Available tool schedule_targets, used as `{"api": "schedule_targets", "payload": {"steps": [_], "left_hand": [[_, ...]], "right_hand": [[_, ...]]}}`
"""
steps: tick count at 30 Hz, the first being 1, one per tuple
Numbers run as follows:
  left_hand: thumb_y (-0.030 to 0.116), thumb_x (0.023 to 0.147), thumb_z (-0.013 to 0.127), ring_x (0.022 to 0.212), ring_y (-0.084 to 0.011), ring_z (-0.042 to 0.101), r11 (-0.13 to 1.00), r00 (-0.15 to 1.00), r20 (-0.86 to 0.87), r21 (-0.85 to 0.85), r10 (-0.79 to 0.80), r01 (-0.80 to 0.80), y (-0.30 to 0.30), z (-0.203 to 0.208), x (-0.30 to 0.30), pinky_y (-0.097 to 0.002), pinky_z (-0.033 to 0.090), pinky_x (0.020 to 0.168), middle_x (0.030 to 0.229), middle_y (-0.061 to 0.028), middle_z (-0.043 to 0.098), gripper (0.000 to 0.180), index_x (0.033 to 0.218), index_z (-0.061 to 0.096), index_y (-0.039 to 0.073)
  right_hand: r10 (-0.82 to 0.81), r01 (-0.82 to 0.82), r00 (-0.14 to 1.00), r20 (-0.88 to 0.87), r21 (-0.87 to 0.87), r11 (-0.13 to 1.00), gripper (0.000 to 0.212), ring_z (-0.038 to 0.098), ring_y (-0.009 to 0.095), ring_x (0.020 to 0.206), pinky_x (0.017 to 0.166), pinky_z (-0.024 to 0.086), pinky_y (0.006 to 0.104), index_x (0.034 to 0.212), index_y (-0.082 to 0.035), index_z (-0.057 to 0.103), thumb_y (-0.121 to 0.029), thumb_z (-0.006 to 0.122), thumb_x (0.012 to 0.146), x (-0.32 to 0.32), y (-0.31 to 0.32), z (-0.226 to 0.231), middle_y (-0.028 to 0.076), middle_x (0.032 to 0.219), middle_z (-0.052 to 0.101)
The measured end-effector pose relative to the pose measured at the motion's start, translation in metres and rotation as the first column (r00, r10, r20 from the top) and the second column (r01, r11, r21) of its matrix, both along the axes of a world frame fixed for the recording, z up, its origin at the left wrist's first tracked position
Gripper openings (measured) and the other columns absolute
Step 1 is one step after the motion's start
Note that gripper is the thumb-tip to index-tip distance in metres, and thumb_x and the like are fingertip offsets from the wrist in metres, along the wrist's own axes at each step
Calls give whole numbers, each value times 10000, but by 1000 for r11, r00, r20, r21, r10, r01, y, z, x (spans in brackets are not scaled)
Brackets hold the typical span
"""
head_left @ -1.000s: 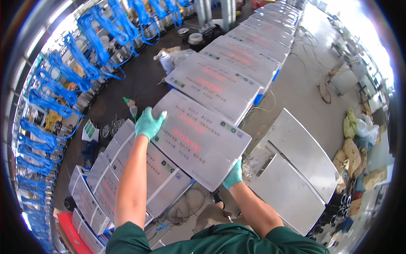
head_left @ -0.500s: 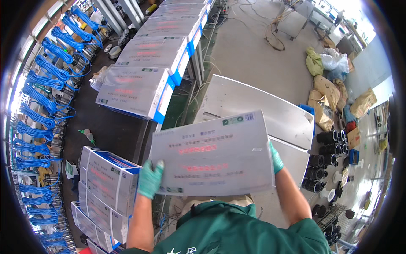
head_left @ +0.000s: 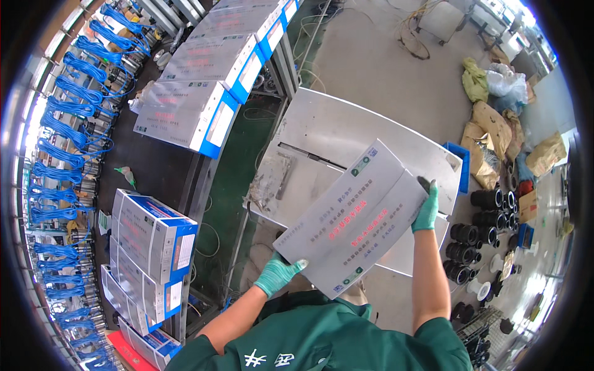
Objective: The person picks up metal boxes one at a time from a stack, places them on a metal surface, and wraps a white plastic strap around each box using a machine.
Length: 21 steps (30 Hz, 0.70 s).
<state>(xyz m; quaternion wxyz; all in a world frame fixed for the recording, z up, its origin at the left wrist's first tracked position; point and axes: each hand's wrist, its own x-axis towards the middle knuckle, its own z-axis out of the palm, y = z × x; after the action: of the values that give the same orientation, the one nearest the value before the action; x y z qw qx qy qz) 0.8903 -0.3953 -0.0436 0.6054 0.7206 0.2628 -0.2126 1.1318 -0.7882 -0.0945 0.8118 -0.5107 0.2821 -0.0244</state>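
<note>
Between both hands I carry a flat grey carton (head_left: 356, 222) with red and dark print, tilted so its far end points up and right. My left hand (head_left: 279, 274), in a green glove, grips the carton's near left corner, thumb on top. On the right edge, my right hand (head_left: 427, 207), also gloved with dark fingertips, is closed round the side. Below the carton's far part lies a metal-topped table (head_left: 365, 133), partly covered by it. Whether the carton touches the table I cannot tell.
On the left, a dark conveyor bench (head_left: 164, 179) bears a row of cartons (head_left: 179, 114) and a nearer stack of cartons (head_left: 151, 238). Coiled blue cables (head_left: 68, 167) line the far left. At right stand black ring-shaped parts (head_left: 461, 253), brown sacks (head_left: 492, 136) and a blue bin (head_left: 458, 164).
The carton has swung counterclockwise, from nearly level to slanting up to the right. My left hand has moved right and down with it; my right hand has gone slightly up and right.
</note>
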Motion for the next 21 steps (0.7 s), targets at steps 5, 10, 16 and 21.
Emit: {"api": "schedule_targets", "payload": {"steps": [5, 10, 16, 21], "left_hand": [[119, 877, 877, 1175, -209, 645, 983, 987, 117, -160, 112, -92, 37, 4, 15, -360, 562, 1005, 1308, -110, 651, 774, 1503, 446, -27], [75, 885, 863, 1180, -210, 648, 997, 970, 245, -73, -5, 23, 56, 0, 15, -367, 586, 986, 1308, -134, 634, 592, 1376, 542, -1], [37, 869, 865, 1144, -227, 691, 975, 944, 280, -187, 174, -124, 97, 2, 0, -368, 617, 963, 1264, -122, 651, 576, 1341, 540, -20], [138, 833, 918, 1148, -207, 699, 994, 978, 203, -79, -53, 70, 137, -7, 6, -348, 600, 931, 1300, -127, 652, 677, 1375, 539, -10]], "right_hand": [[99, -87, 993, 60, -175, 981, 429, 692, 215, 926, 873, 597, 361, 1327, -27, 573, -281, 707, 1008, -7, 32, 32, 101, 1147, 685], [266, -256, 964, -20, -352, 900, 392, 673, 177, 926, 779, 600, 328, 1264, -37, 594, -221, 772, 967, 47, 80, 45, 106, 1101, 683], [338, -299, 941, 1, -464, 834, 414, 661, 170, 956, 824, 585, 322, 1270, -44, 599, -250, 786, 964, 71, 155, 31, 110, 1113, 686], [326, -301, 945, -30, -476, 826, 387, 653, 164, 994, 880, 577, 323, 1304, -56, 578, -236, 740, 1002, 67, 171, 27, 91, 1152, 678]]}}
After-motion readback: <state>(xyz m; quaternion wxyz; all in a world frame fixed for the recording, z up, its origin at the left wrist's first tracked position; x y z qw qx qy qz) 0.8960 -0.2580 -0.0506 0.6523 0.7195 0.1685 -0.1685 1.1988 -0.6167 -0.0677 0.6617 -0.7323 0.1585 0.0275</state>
